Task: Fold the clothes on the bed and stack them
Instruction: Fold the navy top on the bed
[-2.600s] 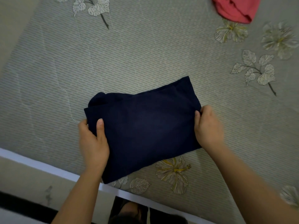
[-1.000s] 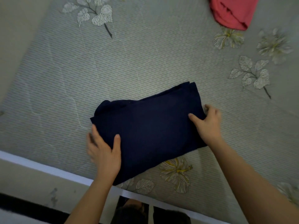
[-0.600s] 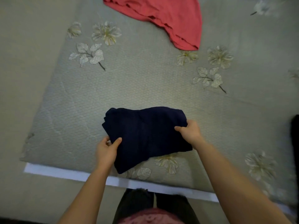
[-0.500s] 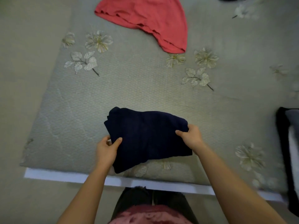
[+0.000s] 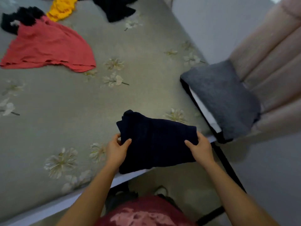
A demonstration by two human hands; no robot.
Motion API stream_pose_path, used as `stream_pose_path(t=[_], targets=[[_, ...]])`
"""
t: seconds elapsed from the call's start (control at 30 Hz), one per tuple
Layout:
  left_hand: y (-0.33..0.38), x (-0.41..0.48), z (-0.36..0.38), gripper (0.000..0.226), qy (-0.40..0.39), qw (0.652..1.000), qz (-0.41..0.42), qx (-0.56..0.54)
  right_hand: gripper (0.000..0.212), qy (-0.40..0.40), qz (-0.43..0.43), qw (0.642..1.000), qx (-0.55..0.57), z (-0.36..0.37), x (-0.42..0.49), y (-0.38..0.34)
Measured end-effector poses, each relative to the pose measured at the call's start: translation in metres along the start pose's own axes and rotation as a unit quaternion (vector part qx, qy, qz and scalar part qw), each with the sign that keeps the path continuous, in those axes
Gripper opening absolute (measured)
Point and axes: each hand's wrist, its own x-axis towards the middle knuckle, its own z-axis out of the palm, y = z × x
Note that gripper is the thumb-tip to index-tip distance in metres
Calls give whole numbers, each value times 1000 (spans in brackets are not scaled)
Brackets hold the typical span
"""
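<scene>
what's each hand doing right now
Left hand: grips the left edge of the folded navy garment.
Right hand: grips its right edge.

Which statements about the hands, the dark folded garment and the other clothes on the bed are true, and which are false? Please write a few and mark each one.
1. The left hand and the right hand grip the folded navy garment, one at each side. True.
2. The red garment is neatly folded. False: it lies spread out and unfolded on the bed.
3. A yellow garment lies beyond the red one, at the far end. True.
4. The navy garment rests on the grey folded garment. False: the two are apart; the grey one tops a stack to the person's right.
</scene>
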Motion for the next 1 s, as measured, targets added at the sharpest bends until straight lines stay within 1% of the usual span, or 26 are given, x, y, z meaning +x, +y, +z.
stream_pose_path(t=[0.13, 0.2, 0.27, 0.37, 0.47, 0.57, 0.77, 0.87, 1.0], targets=[[41, -22, 77, 38, -81, 993, 63, 58, 64, 54, 71, 995, 37, -79, -15, 47], [63, -27, 109, 39, -108, 985, 103, 89, 69, 82, 85, 991, 55, -109, -16, 65], [85, -27, 135, 41, -134, 976, 128, 111, 68, 108, 99, 987, 72, -132, -18, 74], [125, -20, 165, 37, -174, 961, 164, 141, 65, 141, 102, 981, 88, -158, -13, 79], [165, 4, 193, 35, -188, 950, 198, 150, 64, 160, 101, 977, 96, -175, 4, 81], [207, 41, 221, 33, -206, 933, 241, 167, 65, 182, 118, 967, 130, -189, 30, 76], [283, 124, 276, 34, -249, 893, 302, 222, 57, 248, 150, 936, 199, -215, 98, 58], [325, 159, 310, 34, -252, 875, 331, 247, 55, 276, 158, 921, 227, -227, 135, 46], [380, 193, 356, 33, -263, 839, 385, 282, 55, 313, 177, 896, 261, -236, 180, 41]])
